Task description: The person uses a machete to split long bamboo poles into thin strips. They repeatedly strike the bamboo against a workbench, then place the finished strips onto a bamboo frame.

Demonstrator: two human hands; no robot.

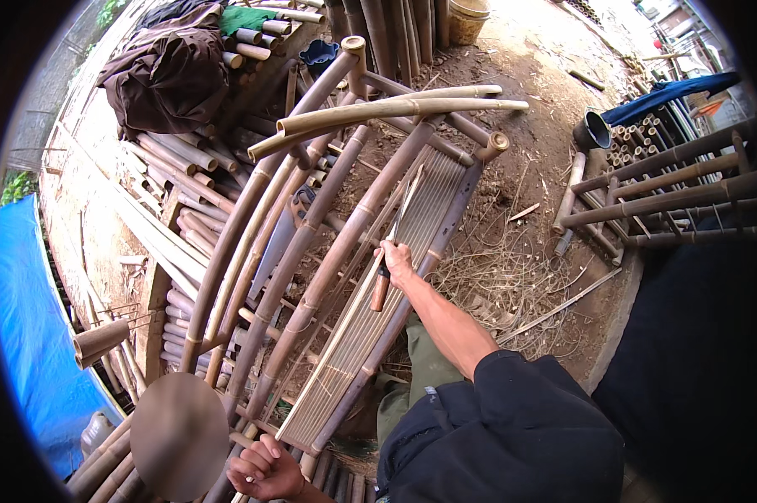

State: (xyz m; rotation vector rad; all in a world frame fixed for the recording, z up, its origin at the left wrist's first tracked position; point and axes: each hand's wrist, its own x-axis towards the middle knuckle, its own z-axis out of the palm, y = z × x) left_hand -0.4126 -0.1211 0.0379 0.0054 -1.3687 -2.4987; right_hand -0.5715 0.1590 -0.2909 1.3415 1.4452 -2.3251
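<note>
My right hand is closed around a knife with a brown wooden handle, which points down toward me. Beneath that hand lies a long pale bamboo strip, along a panel of thin parallel slats. The slats are set in a bamboo frame built of thick brown poles. By the frame's near end, my left hand has its fingers curled, with a tiny pale bit at them that is too small to name. Two curved split bamboo pieces rest across the frame's far end.
A hand saw sits among the frame's poles. Cut bamboo is stacked at left, near a brown cloth and a blue tarp. Shavings litter the ground. Another bamboo frame and a dark bucket stand right.
</note>
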